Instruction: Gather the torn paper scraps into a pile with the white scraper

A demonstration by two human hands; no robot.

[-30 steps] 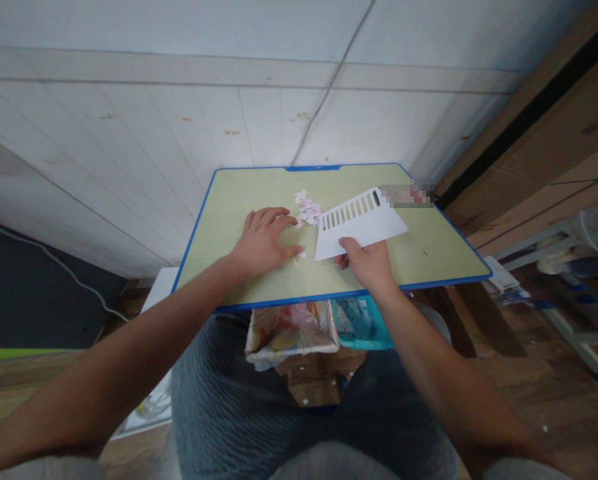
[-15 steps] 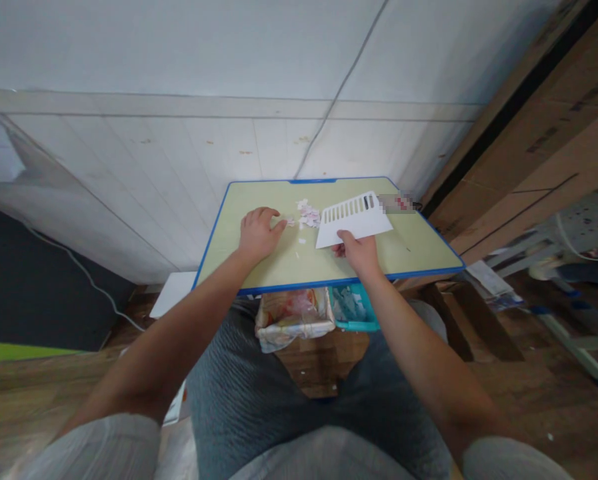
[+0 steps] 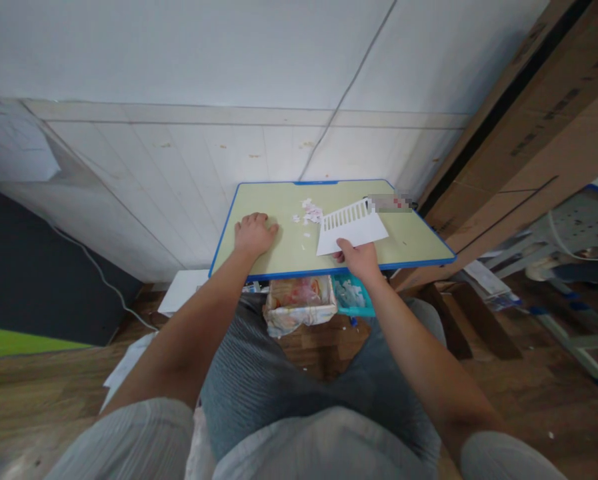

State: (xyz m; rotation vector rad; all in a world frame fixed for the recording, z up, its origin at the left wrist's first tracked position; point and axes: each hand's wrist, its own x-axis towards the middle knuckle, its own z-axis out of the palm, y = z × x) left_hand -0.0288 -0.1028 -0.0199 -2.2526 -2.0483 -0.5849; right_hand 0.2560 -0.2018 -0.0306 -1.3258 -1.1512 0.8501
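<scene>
My right hand (image 3: pixel 357 257) pinches the near edge of a white sheet with a row of cut-out slots (image 3: pixel 355 231), thumb on top and fingers underneath. The sheet is tilted over the right half of the table (image 3: pixel 409 252). Close to its left edge lies a small heap of pale pinkish-white paper scraps (image 3: pixel 312 213), with a few loose bits nearer me. Palm down on the table's left side rests my left hand (image 3: pixel 255 235), fingers loosely bent and apart, with nothing seen in it. It is clear of the scraps.
Under the table's front edge sit a lined basket (image 3: pixel 301 319) and a turquoise bin with pale scraps (image 3: pixel 351 303). A blurred-out item (image 3: pixel 391 203) lies at the table's back right. Cardboard boxes (image 3: pixel 523 147) stand on the right, and a wall with a cable (image 3: pixel 346 93) rises behind.
My left hand has drawn back leftwards from the scraps and come down on the table. The slotted sheet in my right hand has shifted only slightly. The view has moved a little.
</scene>
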